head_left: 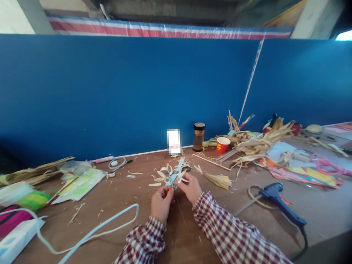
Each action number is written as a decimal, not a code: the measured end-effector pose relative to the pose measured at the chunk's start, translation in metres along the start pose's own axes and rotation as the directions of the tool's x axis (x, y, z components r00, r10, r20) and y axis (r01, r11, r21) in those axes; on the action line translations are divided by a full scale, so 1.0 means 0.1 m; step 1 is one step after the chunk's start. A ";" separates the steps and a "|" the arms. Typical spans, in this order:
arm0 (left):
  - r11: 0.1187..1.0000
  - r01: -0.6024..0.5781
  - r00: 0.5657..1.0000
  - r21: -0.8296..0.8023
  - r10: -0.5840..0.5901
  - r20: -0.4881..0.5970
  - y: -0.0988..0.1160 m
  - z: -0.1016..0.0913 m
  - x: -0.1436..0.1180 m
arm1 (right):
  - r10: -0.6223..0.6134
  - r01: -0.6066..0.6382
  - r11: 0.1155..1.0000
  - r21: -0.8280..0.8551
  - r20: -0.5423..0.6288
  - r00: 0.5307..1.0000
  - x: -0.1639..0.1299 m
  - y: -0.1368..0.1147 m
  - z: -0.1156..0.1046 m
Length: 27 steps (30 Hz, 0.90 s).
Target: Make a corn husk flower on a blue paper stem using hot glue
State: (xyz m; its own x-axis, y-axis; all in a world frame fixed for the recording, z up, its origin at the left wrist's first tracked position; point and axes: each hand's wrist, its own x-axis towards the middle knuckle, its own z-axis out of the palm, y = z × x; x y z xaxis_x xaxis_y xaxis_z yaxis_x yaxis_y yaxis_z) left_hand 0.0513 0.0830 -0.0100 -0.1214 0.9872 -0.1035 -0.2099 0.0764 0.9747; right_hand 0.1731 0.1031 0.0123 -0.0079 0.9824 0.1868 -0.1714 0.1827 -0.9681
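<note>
Both my hands meet over the brown table (110,205) and hold one small craft piece (173,175): a pale blue stick with cream husk petals fanned around it. My left hand (161,202) pinches the lower end of the piece. My right hand (189,187) grips it from the right side, fingers closed on the stick. Both sleeves are red-and-white checked. Husk scraps (154,184) lie on the table just behind the piece.
A blue glue gun (277,200) lies at the right, a white cable (110,225) loops at the left. A brown jar (198,136), a red paper cup (222,145) and a pile of dried husks (258,145) stand by the blue partition (137,91). Papers and bags sit left.
</note>
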 end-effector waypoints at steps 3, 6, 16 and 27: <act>1.000 0.023 1.000 -0.007 -0.023 -0.016 0.02 0.01 0.00 | 0.005 -0.005 1.000 -0.015 0.003 1.000 0.00 -0.01 -0.01; 1.000 0.030 0.999 -0.008 -0.030 -0.028 0.02 0.01 0.00 | 0.015 -0.015 1.000 -0.002 0.014 1.000 0.01 0.00 -0.03; 0.998 0.046 0.999 -0.049 -0.047 -0.023 0.02 0.01 0.02 | 0.005 -0.004 0.999 -0.038 0.019 1.000 -0.02 -0.05 0.00; 0.998 0.048 0.998 -0.039 -0.049 -0.033 -0.01 -0.01 0.04 | 0.006 -0.005 0.997 -0.078 0.015 1.000 -0.02 -0.05 0.00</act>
State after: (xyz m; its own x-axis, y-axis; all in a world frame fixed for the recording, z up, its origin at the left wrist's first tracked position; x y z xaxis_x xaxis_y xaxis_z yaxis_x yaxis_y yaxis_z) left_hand 0.0504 0.0867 -0.0112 -0.1434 0.9770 -0.1578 -0.2533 0.1179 0.9602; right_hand 0.1743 0.1002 0.0168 -0.0242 0.9828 0.1833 -0.0938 0.1803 -0.9791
